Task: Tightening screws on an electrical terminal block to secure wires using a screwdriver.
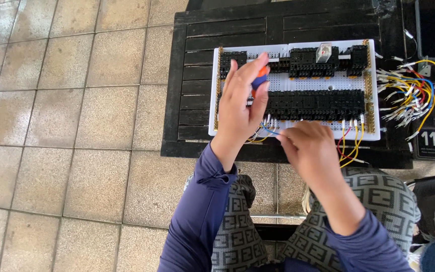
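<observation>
Person sat at a low black slatted table (pixel 197 75) on a tiled floor (pixel 66 126), white perforated wiring board (pixel 358 80) lying flat on it. Left hand (pixel 242 108) was raised over the board's left end, fingers wrapped round a screwdriver (pixel 259 79) with an orange and blue handle; handle stuck out above the fingertips, shaft hidden behind the palm, tip not visible. Right hand (pixel 308 148) sat at the board's near edge, just right of the left wrist, fingertips pinched on a thin blue wire (pixel 269 130) that ran left, under the left hand, toward the board's lower left terminals. So the screwdriver was up inside the left fist, the blue wire low between the two hands and touching the right fingertips. Rows of black terminal blocks (pixel 318 103) ran across the board's middle and top, one clear relay (pixel 323 52) plugged in on the upper row. Red and yellow wires (pixel 351 146) looped off the board's lower right edge, just beside the right hand. A loose bundle of coloured wires (pixel 411 93) lay on the table right of the board, well apart from both hands. Couldn't tell which terminal the blue wire went to.
</observation>
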